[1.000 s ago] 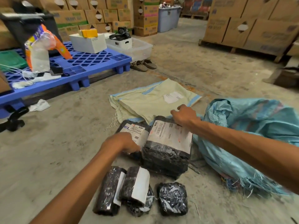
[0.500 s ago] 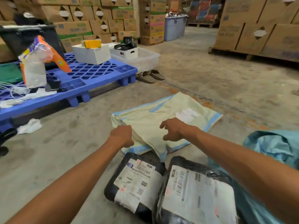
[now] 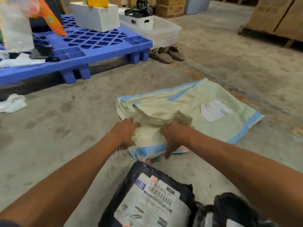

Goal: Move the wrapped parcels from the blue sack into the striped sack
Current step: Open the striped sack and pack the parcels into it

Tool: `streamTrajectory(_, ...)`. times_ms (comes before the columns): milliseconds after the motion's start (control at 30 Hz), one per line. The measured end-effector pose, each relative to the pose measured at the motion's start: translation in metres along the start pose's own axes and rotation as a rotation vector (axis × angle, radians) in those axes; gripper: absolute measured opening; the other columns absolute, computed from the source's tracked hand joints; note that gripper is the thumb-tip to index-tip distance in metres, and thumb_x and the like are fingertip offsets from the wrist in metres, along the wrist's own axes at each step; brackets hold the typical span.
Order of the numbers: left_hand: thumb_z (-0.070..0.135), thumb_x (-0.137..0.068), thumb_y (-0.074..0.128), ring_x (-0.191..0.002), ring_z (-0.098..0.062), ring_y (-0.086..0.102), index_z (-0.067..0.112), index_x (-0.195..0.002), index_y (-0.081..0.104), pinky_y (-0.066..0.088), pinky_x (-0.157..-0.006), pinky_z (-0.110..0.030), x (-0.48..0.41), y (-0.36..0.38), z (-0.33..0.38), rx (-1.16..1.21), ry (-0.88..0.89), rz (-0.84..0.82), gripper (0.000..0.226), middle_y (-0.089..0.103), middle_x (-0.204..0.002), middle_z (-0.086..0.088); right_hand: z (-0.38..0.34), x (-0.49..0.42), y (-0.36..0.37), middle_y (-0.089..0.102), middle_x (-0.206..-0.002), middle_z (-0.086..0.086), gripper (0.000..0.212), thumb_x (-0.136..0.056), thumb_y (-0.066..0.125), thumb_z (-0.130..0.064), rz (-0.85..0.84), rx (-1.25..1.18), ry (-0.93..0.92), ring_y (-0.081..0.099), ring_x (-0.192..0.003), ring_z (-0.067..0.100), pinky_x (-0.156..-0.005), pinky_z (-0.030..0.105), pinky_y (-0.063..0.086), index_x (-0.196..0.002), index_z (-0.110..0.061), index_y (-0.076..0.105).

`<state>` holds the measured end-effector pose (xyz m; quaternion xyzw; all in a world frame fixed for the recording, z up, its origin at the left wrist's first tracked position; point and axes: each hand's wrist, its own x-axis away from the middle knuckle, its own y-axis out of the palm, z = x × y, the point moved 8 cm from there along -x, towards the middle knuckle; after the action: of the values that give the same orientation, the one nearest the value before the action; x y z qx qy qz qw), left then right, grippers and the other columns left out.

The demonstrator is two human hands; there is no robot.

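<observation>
The striped sack [image 3: 205,102], cream with pale blue stripes and a white label, lies flat on the concrete floor ahead of me. Its near end is bunched and lifted. My left hand [image 3: 125,131] grips that bunched edge on the left, and my right hand [image 3: 173,136] grips it on the right, fingers curled into the fabric. A black wrapped parcel [image 3: 147,199] with a white shipping label lies just in front of me, and a second black parcel [image 3: 229,210] shows at the bottom right. The blue sack is out of view.
A blue plastic pallet [image 3: 91,46] with a white box [image 3: 96,17] and an orange-and-white bag [image 3: 18,23] stands at the left. A clear tub [image 3: 160,30] and a pair of sandals [image 3: 165,54] lie behind it. Cardboard boxes on a wooden pallet [image 3: 278,18] stand at the far right.
Both hands left the parcels, reached forward to the striped sack and took hold of its near edge, bunching and lifting it. The view moved forward, so the blue sack dropped out of frame.
</observation>
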<state>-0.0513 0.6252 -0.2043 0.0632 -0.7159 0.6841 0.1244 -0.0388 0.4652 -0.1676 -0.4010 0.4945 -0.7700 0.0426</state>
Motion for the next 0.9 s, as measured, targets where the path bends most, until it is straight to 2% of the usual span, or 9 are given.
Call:
streamTrajectory(67,0.041,-0.081,0.068,-0.11,-0.026,0.052,0.025,-0.145,0.037,0.045,-0.082,-0.036,-0.004,-0.003,0.0,-0.035,0.03,0.034,0.073,0.046,-0.125,-0.007,0.003,-0.006,0.016,0.018,-0.165,0.007,0.139,-0.052,0.086,-0.068,-0.101,0.051,-0.018,0.027,-0.148,0.034,-0.12,0.049,0.027,-0.158,-0.016,0.013)
streamTrajectory(100,0.041,-0.084,0.065,-0.108,-0.026,0.054,0.025,-0.142,0.042,0.044,-0.08,-0.035,-0.005,-0.005,0.0,-0.048,0.04,0.049,0.064,0.048,-0.123,-0.007,0.003,-0.007,0.021,0.016,-0.165,0.007,0.135,-0.058,0.085,-0.065,-0.109,0.076,-0.033,0.025,-0.149,0.033,-0.121,0.049,0.025,-0.159,-0.015,0.01)
streamTrajectory(200,0.025,-0.093,0.054,-0.099,-0.029,0.061,0.019,-0.12,0.058,0.047,-0.076,-0.036,-0.004,-0.018,0.006,-0.052,0.033,0.134,0.028,0.059,-0.109,-0.009,0.006,-0.001,0.013,0.049,-0.148,0.009,0.057,-0.094,0.061,-0.038,0.034,0.111,-0.049,0.048,-0.135,0.03,-0.11,0.042,0.041,-0.144,-0.015,0.046)
streamTrajectory(267,0.013,-0.091,0.052,-0.092,-0.032,0.064,0.014,-0.104,0.061,0.048,-0.072,-0.036,0.001,-0.027,0.013,-0.03,-0.001,0.191,0.016,0.064,-0.1,-0.011,0.014,0.01,0.001,0.06,-0.135,0.009,0.035,-0.1,0.049,-0.029,0.111,0.087,-0.031,0.056,-0.126,0.028,-0.1,0.036,0.046,-0.131,-0.014,0.059)
streamTrajectory(333,0.008,-0.087,0.054,-0.093,-0.033,0.062,0.013,-0.102,0.061,0.047,-0.072,-0.037,0.005,-0.038,0.018,0.0,-0.047,0.252,0.018,0.063,-0.099,-0.012,0.028,0.022,-0.007,0.063,-0.13,0.009,0.032,-0.099,0.048,-0.028,0.109,0.052,0.005,0.059,-0.121,0.028,-0.095,0.034,0.048,-0.125,-0.014,0.062)
streamTrajectory(433,0.021,-0.096,0.048,-0.101,-0.033,0.056,0.013,-0.111,0.059,0.043,-0.078,-0.039,0.01,-0.069,0.027,0.09,-0.073,0.395,0.02,0.057,-0.105,-0.012,0.06,0.043,-0.019,0.066,-0.124,0.011,0.034,-0.096,0.049,-0.03,0.167,0.037,0.075,0.062,-0.114,0.03,-0.094,0.034,0.05,-0.12,-0.012,0.064)
streamTrajectory(600,0.025,-0.099,0.043,-0.094,-0.038,0.059,0.017,-0.1,0.054,0.047,-0.077,-0.041,0.023,-0.173,0.063,0.341,-0.052,0.613,0.014,0.065,-0.1,-0.014,0.141,0.11,-0.046,0.066,-0.124,0.017,0.036,-0.096,0.047,-0.029,0.234,-0.037,0.238,0.062,-0.114,0.034,-0.096,0.036,0.051,-0.117,-0.008,0.066)
streamTrajectory(733,0.025,-0.102,0.042,-0.096,-0.037,0.058,0.018,-0.121,0.05,0.048,-0.076,-0.042,0.038,-0.269,0.109,0.413,-0.039,0.67,0.022,0.065,-0.105,-0.019,0.216,0.188,-0.073,0.063,-0.13,0.02,0.044,-0.1,0.042,-0.036,0.326,-0.196,0.401,0.059,-0.119,0.035,-0.097,0.035,0.046,-0.122,-0.004,0.063)
streamTrajectory(900,0.017,-0.099,0.042,-0.092,-0.038,0.056,0.012,-0.101,0.05,0.04,-0.067,-0.039,0.062,-0.378,0.154,0.602,-0.042,0.817,0.009,0.062,-0.096,-0.021,0.314,0.294,-0.068,0.06,-0.136,0.014,0.051,-0.1,0.039,-0.046,0.357,-0.255,0.612,0.058,-0.124,0.033,-0.103,0.037,0.046,-0.13,-0.011,0.06)
